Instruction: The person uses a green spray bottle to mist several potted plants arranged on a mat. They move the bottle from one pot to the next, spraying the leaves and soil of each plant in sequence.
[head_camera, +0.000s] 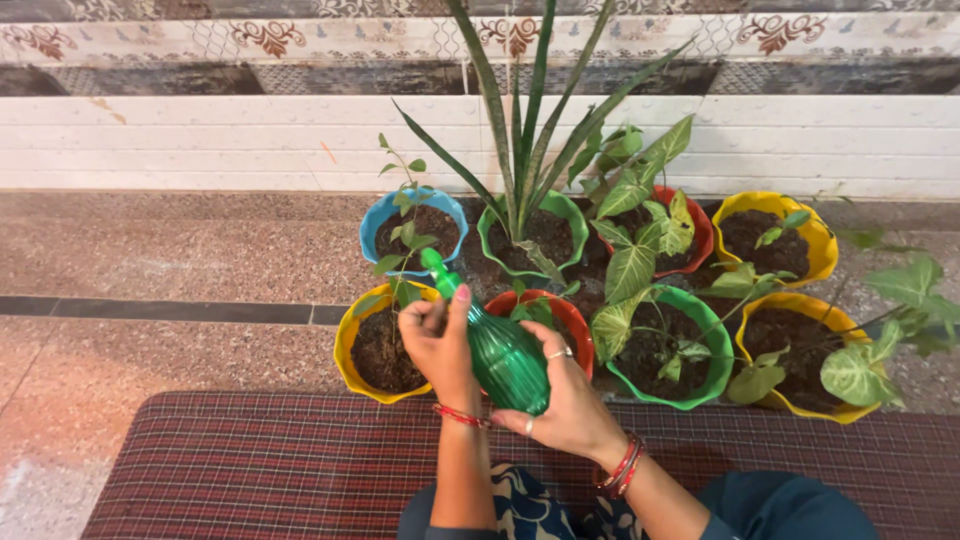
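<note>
- Head view: the left hand (437, 340) has its fingers curled together round the neck of a green spray bottle (503, 352), just below the bottle's green nozzle (438, 270), thumb up along the neck.
- The right hand (570, 400) cups the ribbed body of the bottle from the right and below, fingers wrapped close on it; rings show on two fingers.
- Red bangles sit on both wrists, just behind the bottle.
- The bottle lies tilted, nozzle pointing up and left, above a red pot (572, 318) and just right of a yellow pot (350, 350) filled with soil.
- Beyond the bottle's nozzle stands a blue pot (380, 215) with a thin leafy stem, and right of that a green pot (565, 215) with long upright blades.
- Further right of the bottle are a second green pot (715, 345) with broad veined leaves and two more yellow pots.
- Below the bottle a red checked mat (250, 470) covers the stone floor (150, 250).
</note>
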